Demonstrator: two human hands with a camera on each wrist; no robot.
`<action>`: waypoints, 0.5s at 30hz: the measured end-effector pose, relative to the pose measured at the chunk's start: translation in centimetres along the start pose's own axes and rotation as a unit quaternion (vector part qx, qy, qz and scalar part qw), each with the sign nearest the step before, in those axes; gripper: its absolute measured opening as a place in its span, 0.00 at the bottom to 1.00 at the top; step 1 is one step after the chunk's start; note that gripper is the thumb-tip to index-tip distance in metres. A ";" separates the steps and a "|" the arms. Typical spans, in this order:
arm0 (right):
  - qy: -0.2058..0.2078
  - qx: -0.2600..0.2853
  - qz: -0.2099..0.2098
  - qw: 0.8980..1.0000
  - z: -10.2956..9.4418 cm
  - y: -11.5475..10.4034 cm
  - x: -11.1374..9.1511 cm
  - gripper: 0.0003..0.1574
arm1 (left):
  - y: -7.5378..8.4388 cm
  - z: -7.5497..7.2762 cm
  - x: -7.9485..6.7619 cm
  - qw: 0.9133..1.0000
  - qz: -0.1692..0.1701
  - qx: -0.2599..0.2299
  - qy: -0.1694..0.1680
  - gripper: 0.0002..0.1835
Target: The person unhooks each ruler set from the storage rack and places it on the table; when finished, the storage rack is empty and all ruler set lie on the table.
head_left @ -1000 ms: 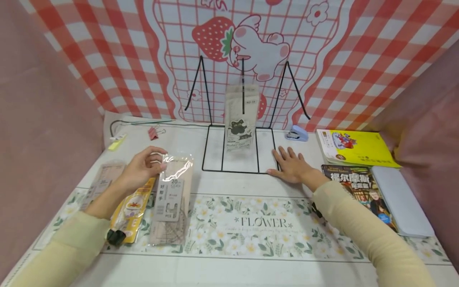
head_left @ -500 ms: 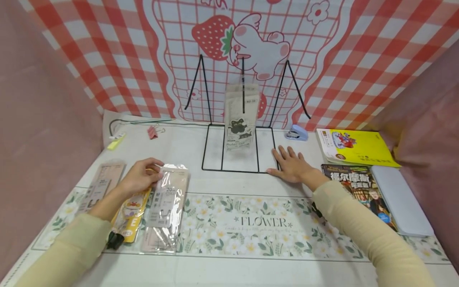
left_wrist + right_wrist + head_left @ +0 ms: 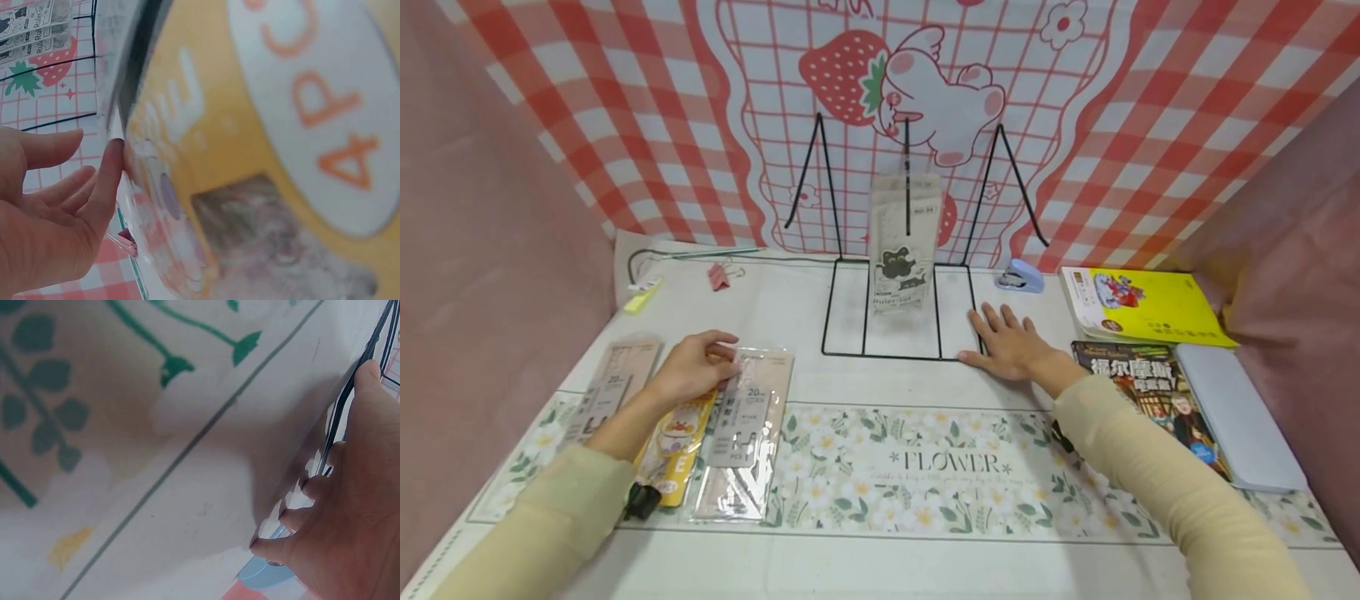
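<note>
My left hand is at the upper left edge of a clear-wrapped ruler set pack lying flat on the table. In the left wrist view the thumb stands apart from the loosely bent fingers, and a fingertip touches the edge by the yellow "4PCS" pack. That yellow pack lies between the ruler pack and a similar pack further left. My right hand rests spread beside the black wire rack, its thumb at the base wire. Ruler packs with a cat print hang from the rack's middle hook.
A lilac stapler, a yellow book, a dark comic-style book and a pale case stand right. A pink binder clip and yellow highlighter lie back left. A black clip lies near the left sleeve.
The left hand has lowered the ruler pack's raised top and shifted it slightly left and nearer; it now lies flat, the fingers no longer pinching it. The right hand has stayed still.
</note>
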State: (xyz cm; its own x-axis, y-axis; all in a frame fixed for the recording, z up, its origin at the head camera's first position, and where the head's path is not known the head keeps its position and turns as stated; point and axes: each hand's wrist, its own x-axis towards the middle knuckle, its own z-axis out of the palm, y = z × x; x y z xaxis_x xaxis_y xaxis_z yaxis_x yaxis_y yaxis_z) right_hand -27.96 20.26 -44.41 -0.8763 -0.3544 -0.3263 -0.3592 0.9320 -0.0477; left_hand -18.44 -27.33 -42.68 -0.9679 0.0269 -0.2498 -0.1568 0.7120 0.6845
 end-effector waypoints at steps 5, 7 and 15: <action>0.003 -0.001 0.000 1.000 -0.1 0.0 0.0 0.57 | 0.4 -0.2 -0.3 0.999 0.014 0.032 0.016 0.28; 0.003 0.000 0.000 1.000 -0.1 0.0 -0.1 0.57 | 0.6 -0.2 -0.5 0.999 0.016 0.045 0.021 0.28; 0.003 0.005 -0.003 1.000 -0.1 -0.1 -0.3 0.57 | 1.3 -0.3 -1.0 0.997 0.010 0.070 0.030 0.28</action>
State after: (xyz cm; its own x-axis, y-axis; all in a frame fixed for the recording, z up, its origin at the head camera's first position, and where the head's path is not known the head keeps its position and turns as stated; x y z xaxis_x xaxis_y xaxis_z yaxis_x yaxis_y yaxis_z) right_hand -27.68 20.24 -44.24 -0.8762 -0.3606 -0.3198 -0.3611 0.9306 -0.0600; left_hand -17.72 -26.64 -41.36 -0.9814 0.0028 -0.1917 -0.1121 0.8028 0.5857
